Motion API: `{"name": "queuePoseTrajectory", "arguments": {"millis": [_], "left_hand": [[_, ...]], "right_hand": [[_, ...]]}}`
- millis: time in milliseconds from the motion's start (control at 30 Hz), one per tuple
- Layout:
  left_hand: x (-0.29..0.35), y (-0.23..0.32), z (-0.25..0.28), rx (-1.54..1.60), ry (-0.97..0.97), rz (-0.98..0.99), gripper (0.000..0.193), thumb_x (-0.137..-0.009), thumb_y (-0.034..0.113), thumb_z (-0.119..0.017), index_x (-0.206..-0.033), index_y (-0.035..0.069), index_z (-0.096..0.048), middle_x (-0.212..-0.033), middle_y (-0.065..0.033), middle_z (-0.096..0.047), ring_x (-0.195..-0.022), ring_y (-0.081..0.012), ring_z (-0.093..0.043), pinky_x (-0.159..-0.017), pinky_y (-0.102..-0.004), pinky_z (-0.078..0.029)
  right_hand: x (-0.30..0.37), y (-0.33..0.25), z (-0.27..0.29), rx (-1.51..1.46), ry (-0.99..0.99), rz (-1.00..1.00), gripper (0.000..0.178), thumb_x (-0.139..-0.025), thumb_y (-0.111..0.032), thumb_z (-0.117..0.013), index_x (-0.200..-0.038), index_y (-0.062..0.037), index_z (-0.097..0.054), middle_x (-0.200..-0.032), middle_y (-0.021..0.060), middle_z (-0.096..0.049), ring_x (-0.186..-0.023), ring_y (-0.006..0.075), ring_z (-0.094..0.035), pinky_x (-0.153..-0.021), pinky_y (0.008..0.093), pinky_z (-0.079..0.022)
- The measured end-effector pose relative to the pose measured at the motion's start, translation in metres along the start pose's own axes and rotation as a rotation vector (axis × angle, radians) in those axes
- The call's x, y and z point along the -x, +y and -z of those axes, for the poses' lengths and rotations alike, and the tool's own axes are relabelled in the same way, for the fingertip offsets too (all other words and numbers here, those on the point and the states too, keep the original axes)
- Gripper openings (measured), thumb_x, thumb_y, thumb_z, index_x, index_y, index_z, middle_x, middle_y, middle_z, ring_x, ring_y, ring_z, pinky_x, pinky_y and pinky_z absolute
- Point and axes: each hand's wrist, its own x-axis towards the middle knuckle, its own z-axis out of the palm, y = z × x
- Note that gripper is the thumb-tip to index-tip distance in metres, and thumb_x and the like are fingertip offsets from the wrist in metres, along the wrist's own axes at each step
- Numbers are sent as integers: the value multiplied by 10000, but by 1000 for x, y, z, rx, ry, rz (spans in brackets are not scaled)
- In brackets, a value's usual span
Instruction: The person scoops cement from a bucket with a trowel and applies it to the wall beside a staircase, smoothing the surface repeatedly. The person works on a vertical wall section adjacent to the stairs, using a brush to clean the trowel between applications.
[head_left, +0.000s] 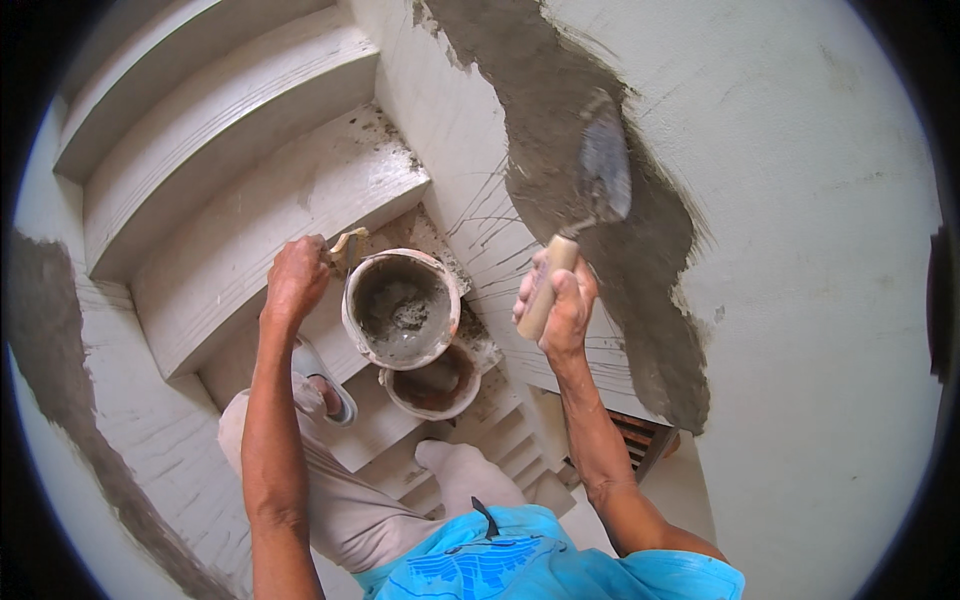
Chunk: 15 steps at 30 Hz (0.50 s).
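My right hand [562, 305] grips the wooden handle of a trowel [607, 170]. The motion-smeared metal blade lies over a dark strip of wet mortar [660, 240] on the wall. My left hand [297, 272] is closed around a yellowish, brush-like tool [348, 243] beside the rim of a bucket [352, 318]; the part inside the fist is hidden. Grey wet mortar [405, 305] fills part of that bucket. Just nearer to me, a second bucket [470, 395] with a reddish-brown inside wall holds some grey material, partly covered by the first.
Curved pale stair treads [270, 225] rise at the far left, and more steps [515, 440] descend below the buckets. Another mortar strip [60, 330] runs along the left wall. My sandalled foot [330, 390] is on a step. A dark slatted object [640, 440] stands at lower right.
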Motion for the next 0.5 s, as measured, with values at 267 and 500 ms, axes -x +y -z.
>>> {"name": "queuePoseTrajectory", "arguments": {"millis": [267, 500], "left_hand": [[0, 4, 2, -17, -27, -14, 213, -791, 19, -550, -956, -14, -681, -941, -269, -688, -946, -459, -653, -831, -544, -499], [2, 3, -4, 3, 24, -33, 206, -808, 40, -546, -945, -14, -690, -939, -267, -689, -936, -452, -657, -826, -541, -501]], "right_hand": [[-7, 8, 8, -33, 70, 83, 479, -936, -457, -557, -1065, 3, -519, -701, 92, -572, -500, 149, -559, -421, 286, -486], [-21, 8, -6, 67, -23, -15, 437, -937, -397, -521, -1084, 15, -525, -684, 81, -569, -501, 136, -559, -432, 280, -490]]}}
